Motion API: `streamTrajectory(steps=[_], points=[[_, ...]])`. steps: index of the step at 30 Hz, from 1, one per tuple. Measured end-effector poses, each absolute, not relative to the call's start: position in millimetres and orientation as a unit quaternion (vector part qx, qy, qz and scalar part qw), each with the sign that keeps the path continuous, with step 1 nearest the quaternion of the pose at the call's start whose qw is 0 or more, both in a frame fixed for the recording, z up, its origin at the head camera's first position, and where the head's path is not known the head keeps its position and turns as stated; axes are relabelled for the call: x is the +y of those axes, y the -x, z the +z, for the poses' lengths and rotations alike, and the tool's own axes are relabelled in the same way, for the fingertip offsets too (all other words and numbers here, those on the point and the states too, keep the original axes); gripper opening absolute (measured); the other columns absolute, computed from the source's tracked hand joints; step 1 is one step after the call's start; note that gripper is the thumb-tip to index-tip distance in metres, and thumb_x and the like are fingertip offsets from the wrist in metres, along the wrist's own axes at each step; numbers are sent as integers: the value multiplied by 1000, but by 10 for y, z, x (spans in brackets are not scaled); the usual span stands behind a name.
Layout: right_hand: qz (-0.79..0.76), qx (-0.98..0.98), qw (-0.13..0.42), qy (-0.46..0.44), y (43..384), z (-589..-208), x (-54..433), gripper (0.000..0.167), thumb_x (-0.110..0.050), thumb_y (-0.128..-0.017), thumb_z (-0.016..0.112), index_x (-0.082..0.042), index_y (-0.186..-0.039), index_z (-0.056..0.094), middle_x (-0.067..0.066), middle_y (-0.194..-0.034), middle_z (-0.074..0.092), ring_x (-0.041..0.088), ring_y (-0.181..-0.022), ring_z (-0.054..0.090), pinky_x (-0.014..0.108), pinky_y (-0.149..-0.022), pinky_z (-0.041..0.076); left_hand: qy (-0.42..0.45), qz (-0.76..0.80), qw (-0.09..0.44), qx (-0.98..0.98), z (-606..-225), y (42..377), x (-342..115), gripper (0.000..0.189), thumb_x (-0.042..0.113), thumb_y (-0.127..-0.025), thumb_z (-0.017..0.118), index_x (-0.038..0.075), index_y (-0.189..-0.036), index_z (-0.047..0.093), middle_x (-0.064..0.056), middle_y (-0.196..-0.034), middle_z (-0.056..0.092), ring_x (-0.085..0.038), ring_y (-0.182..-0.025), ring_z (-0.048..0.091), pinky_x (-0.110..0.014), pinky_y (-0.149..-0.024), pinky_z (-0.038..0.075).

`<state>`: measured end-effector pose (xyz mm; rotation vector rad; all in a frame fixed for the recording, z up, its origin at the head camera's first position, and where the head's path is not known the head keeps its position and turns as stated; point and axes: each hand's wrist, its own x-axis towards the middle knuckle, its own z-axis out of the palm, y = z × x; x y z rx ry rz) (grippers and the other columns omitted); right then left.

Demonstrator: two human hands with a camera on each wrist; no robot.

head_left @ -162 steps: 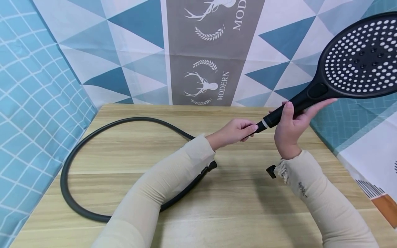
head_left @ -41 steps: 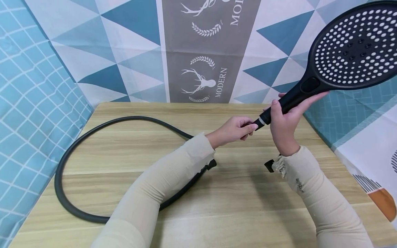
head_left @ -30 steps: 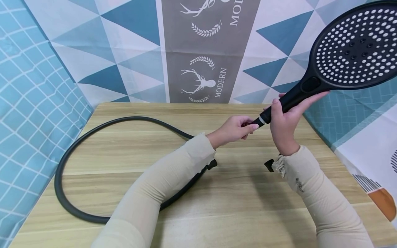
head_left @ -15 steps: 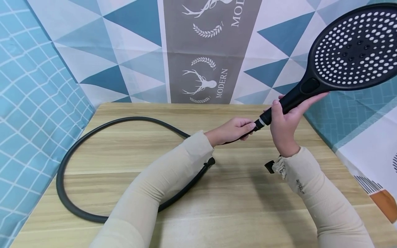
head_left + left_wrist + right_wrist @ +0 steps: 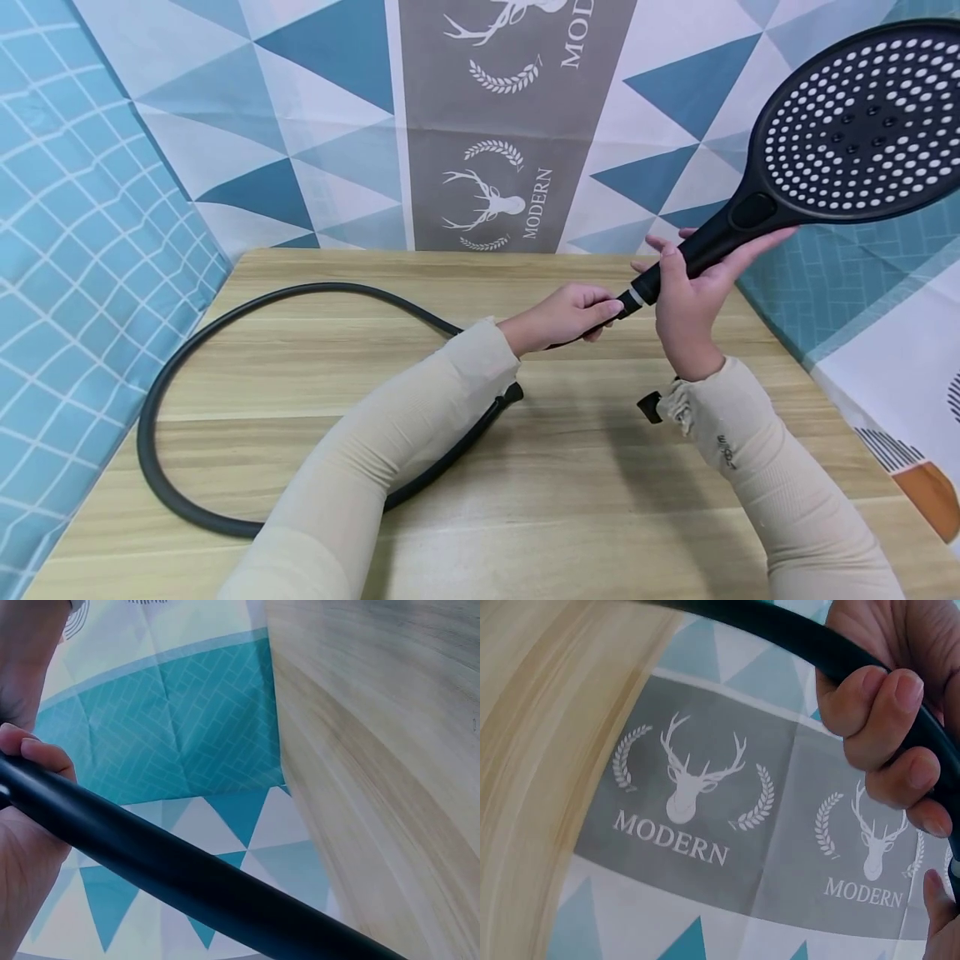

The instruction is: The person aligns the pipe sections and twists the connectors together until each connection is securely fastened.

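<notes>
A black hand shower with white nozzle dots is held up at the right in the head view, its handle running down and left. My right hand holds the handle between thumb and fingers, index finger stretched along its underside. My left hand pinches the end of a black shower hose just below the pale ring on the handle. In the right wrist view its curled fingers wrap the hose. The left wrist view shows the hose crossing close to the camera.
The hose loops over the wooden tabletop at the left, its other end lying beyond the left sleeve. A small black piece shows by the right cuff. Patterned sheets stand behind and at both sides of the table.
The right hand's far fingers have spread out from the handle in the last half second. The shower head sits slightly lower in view. The left hand keeps its pinch.
</notes>
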<state>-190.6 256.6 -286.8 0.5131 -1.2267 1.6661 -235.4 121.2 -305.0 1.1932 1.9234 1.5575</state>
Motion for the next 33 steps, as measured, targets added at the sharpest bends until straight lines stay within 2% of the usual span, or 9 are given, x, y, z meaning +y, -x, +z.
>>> streamTrajectory(steps=[6, 11, 13, 16, 17, 20, 24, 29, 33], points=[[707, -483, 462, -231, 1886, -2839, 2549, 107, 13, -89, 51, -19, -142, -35, 2, -151, 22, 32, -73, 53, 36, -66, 54, -415, 568, 211, 678, -3056, 2352, 1221, 25, 9, -102, 46, -7, -85, 53, -4, -59, 45, -13, -54, 43, -23, -57, 38], [726, -457, 459, -230, 1897, -2800, 2552, 105, 16, -88, 48, -22, -144, -33, 15, -124, 42, 28, -64, 46, 33, -58, 51, -414, 565, 219, 680, -3047, 2349, 1231, 25, 11, -102, 46, -7, -85, 52, -5, -60, 46, -16, -55, 44, -24, -57, 39], [733, -451, 456, -227, 1908, -2799, 2560, 105, 16, -89, 48, -24, -144, -32, 19, -104, 43, 28, -63, 45, 33, -57, 51, -415, 564, 221, 679, -3046, 2344, 1234, 26, 11, -102, 46, -8, -85, 52, -4, -60, 47, -16, -55, 44, -24, -58, 39], [735, -448, 454, -228, 1904, -2799, 2560, 104, 14, -89, 49, -25, -145, -30, 20, -95, 41, 28, -61, 45, 33, -56, 51, -416, 565, 220, 678, -3040, 2332, 1236, 25, 11, -102, 47, -5, -84, 53, -4, -59, 47, -14, -54, 45, -24, -58, 40], [734, -448, 456, -229, 1905, -2799, 2558, 104, 14, -89, 49, -24, -145, -31, 20, -95, 41, 27, -61, 45, 33, -56, 51, -416, 563, 219, 680, -3038, 2331, 1236, 25, 11, -102, 47, -5, -84, 53, -4, -59, 47, -14, -54, 45, -24, -58, 40], [723, -456, 467, -227, 1898, -2809, 2551, 104, 15, -89, 48, -21, -144, -32, 16, -119, 42, 27, -63, 45, 32, -56, 50, -416, 555, 212, 689, -3028, 2330, 1237, 25, 12, -102, 47, -6, -85, 53, -5, -60, 47, -15, -54, 45, -24, -58, 40], [705, -476, 477, -221, 1884, -2831, 2542, 102, 16, -89, 46, -18, -142, -34, 7, -147, 25, 27, -66, 45, 32, -58, 50, -414, 542, 204, 702, -3017, 2332, 1235, 23, 12, -101, 48, -7, -90, 56, -5, -61, 49, -14, -54, 47, -25, -59, 42], [700, -488, 475, -212, 1875, -2849, 2534, 101, 16, -89, 45, -18, -142, -34, -1, -152, 17, 27, -65, 45, 33, -61, 50, -412, 533, 192, 713, -3015, 2321, 1239, 21, 12, -100, 51, -7, -98, 59, -5, -62, 51, -13, -54, 49, -25, -57, 42], [702, -485, 478, -207, 1876, -2844, 2537, 100, 16, -89, 44, -17, -143, -34, 5, -149, 24, 27, -65, 45, 32, -61, 50, -406, 533, 181, 720, -3013, 2303, 1246, 21, 13, -100, 53, -6, -102, 61, -4, -64, 51, -13, -54, 50, -23, -55, 41]])
